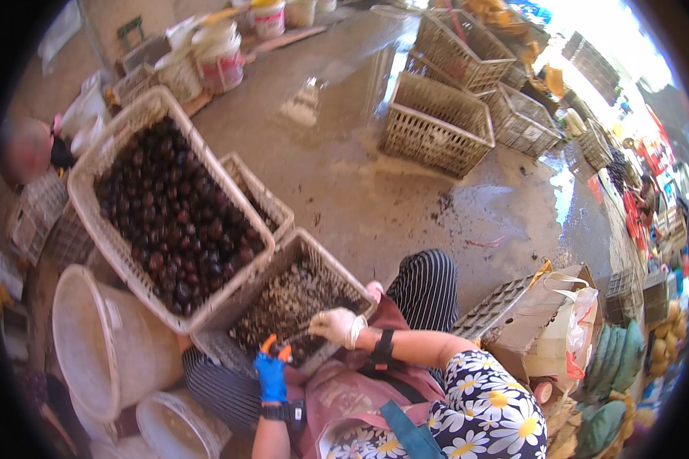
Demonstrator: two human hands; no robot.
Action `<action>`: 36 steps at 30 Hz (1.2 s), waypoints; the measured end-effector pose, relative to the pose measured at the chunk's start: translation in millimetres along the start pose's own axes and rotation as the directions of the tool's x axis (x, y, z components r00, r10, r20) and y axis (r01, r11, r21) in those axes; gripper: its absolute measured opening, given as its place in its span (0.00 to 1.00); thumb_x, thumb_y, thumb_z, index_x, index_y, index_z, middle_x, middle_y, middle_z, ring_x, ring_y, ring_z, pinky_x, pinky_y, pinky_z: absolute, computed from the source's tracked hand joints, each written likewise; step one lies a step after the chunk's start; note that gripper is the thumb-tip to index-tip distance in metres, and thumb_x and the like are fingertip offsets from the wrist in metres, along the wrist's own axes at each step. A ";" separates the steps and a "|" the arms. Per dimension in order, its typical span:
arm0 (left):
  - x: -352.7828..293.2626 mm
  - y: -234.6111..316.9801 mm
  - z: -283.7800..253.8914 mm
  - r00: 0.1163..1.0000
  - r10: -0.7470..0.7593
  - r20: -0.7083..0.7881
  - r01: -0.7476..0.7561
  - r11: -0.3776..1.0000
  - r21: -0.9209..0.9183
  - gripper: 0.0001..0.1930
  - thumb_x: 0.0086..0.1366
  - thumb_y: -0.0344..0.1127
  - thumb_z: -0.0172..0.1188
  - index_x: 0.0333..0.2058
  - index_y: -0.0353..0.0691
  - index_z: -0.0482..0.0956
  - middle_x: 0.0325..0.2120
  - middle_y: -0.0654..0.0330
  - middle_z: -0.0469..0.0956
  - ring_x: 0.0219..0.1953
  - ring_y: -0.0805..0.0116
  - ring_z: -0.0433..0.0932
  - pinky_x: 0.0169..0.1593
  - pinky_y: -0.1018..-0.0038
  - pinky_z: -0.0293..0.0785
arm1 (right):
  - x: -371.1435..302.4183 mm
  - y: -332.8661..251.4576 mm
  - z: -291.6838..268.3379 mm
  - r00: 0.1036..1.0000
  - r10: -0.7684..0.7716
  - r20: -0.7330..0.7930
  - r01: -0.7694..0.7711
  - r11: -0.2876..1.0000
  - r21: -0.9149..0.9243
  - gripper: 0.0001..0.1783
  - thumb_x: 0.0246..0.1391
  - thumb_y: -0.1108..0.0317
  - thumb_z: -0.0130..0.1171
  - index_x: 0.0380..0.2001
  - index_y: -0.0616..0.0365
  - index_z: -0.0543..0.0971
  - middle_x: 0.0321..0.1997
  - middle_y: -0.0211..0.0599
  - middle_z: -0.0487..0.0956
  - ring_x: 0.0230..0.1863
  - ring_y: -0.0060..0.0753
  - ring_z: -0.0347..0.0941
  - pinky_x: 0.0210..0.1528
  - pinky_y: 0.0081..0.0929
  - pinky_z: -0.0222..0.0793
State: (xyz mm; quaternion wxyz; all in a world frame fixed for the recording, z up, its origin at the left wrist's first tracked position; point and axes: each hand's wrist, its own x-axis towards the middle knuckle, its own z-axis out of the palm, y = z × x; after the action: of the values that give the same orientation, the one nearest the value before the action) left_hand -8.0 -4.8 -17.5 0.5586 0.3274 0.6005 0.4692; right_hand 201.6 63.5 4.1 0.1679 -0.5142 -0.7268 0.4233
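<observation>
My left hand (271, 375), in a blue glove with orange fingertip covers, is closed over the near side of a crate (343, 277) in front of my lap. What it pinches is too small to make out. My right hand (338, 327), in a pale glove, is closed just right of it. A thin greyish tool (298, 335), perhaps a small knife, points from its fingers toward my left hand. Pale and dark scraps (287, 301) lie in the crate. Beyond it, a large pale basket (168, 99) is full of glossy, dark reddish-brown round produce resembling water chestnuts.
A large white tub (80, 344) and a smaller bucket (164, 432) stand at my left. Muddy plastic crates (440, 126) are grouped on the wet floor (321, 176) ahead. A cardboard box (528, 325) sits at my right. Another person (31, 151) is at the far left.
</observation>
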 end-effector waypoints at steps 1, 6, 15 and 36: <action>2.0 -2.0 -4.2 1.000 0.016 0.018 -0.016 1.000 0.026 0.23 0.49 0.22 0.63 0.46 0.36 0.71 0.27 0.65 0.74 0.26 0.80 0.71 0.28 0.83 0.69 | -0.3 -7.2 -6.0 0.999 0.035 0.026 -0.035 0.999 0.000 0.12 0.49 0.55 0.53 0.30 0.49 0.79 0.25 0.37 0.78 0.29 0.40 0.75 0.34 0.34 0.70; 14.1 5.5 -1.5 0.985 -0.110 0.134 0.102 0.993 0.064 0.22 0.49 0.23 0.64 0.45 0.37 0.72 0.26 0.65 0.74 0.26 0.79 0.72 0.27 0.83 0.70 | 2.3 1.6 -14.8 0.999 -0.032 0.036 0.036 0.995 -0.093 0.14 0.47 0.54 0.56 0.32 0.51 0.79 0.27 0.41 0.78 0.31 0.43 0.75 0.34 0.33 0.70; 14.0 1.4 -6.5 0.972 -0.209 0.105 0.205 0.977 0.050 0.20 0.48 0.24 0.64 0.42 0.38 0.74 0.24 0.64 0.75 0.25 0.76 0.75 0.28 0.80 0.72 | 1.7 7.1 -3.2 0.997 -0.022 0.074 0.025 0.999 -0.039 0.15 0.48 0.53 0.54 0.33 0.50 0.79 0.30 0.40 0.78 0.34 0.42 0.74 0.38 0.33 0.69; 12.0 34.5 6.7 0.928 -0.150 0.340 0.250 0.929 -0.273 0.23 0.56 0.28 0.59 0.52 0.39 0.66 0.37 0.62 0.76 0.40 0.74 0.75 0.43 0.81 0.72 | -3.6 -0.1 15.7 0.986 0.145 -0.077 -0.067 0.786 0.615 0.08 0.50 0.69 0.59 0.30 0.62 0.77 0.22 0.26 0.75 0.23 0.15 0.68 0.27 0.15 0.65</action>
State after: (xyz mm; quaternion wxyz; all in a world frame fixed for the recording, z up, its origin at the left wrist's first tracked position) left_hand -7.9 19.5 10.7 0.7366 0.2416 0.4533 0.4399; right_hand 192.4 53.3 -4.3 0.3440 -0.4971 -0.5100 0.6119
